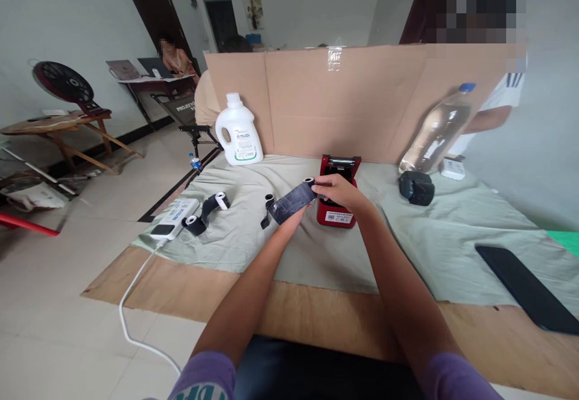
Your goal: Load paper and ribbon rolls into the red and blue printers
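Observation:
My right hand (337, 190) is closed on one roll of a black printer ribbon (292, 201), its fingers at the roll's right end. A stretch of ribbon runs down-left from there to a second black roll (269, 200), with a loose dark end hanging beside it. Behind and under the ribbon is my left hand (299, 214); its fingers are mostly hidden, so its grip cannot be made out. Just beyond my right hand stands a small red label printer (337, 216) with its lid up, partly covered by the hand.
Another ribbon on two rolls (208, 212) lies beside a white power strip (174, 219). A white jug (239, 131), a large clear bottle (438, 131) and a black object (416, 187) stand before a cardboard screen (339, 104). A phone (527, 285) lies at right. People are beyond.

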A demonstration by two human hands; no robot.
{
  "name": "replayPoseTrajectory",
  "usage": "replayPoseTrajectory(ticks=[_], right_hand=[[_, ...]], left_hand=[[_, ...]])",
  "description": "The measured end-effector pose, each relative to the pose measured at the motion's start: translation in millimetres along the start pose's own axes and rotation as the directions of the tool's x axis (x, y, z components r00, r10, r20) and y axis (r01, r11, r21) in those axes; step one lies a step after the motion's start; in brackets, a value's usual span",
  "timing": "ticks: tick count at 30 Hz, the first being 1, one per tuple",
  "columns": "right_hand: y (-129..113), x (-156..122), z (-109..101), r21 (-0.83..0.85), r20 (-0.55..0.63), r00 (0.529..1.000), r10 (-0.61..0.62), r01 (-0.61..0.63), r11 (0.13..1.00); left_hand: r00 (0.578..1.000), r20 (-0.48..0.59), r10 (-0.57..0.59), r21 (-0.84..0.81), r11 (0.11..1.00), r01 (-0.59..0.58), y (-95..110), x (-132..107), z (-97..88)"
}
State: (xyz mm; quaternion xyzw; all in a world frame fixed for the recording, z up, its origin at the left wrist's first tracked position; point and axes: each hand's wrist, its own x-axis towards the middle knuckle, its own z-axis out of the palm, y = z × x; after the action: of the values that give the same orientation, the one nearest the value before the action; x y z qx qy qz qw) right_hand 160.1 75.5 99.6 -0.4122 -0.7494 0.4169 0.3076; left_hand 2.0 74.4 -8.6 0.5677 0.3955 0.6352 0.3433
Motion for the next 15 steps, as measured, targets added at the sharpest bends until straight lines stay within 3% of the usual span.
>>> replayPoseTrajectory(ticks=[5, 9, 15], right_hand=[[-7.2, -1.5, 6.3, -0.082, -0.214, 0.975, 0.058, -0.078, 0.994], [-12.8, -7.0, 11.4, -0.226, -0.110, 0.993, 0.047, -0.071, 0.972], [-11.7, -6.2, 17.4, -0.307, -0.093, 0.995, -0.024, -0.006, 0.952]], left_hand=[[0.991, -0.056, 0.118, 0.138, 0.984, -0.109, 13.7, -7.1, -6.4], [0.966, -0.073, 0.247, 0.340, 0.917, -0.209, 20.8, -6.4, -8.5], [0.956, -0.045, 0.290, 0.367, 0.895, -0.255, 24.3, -4.4, -13.2]])
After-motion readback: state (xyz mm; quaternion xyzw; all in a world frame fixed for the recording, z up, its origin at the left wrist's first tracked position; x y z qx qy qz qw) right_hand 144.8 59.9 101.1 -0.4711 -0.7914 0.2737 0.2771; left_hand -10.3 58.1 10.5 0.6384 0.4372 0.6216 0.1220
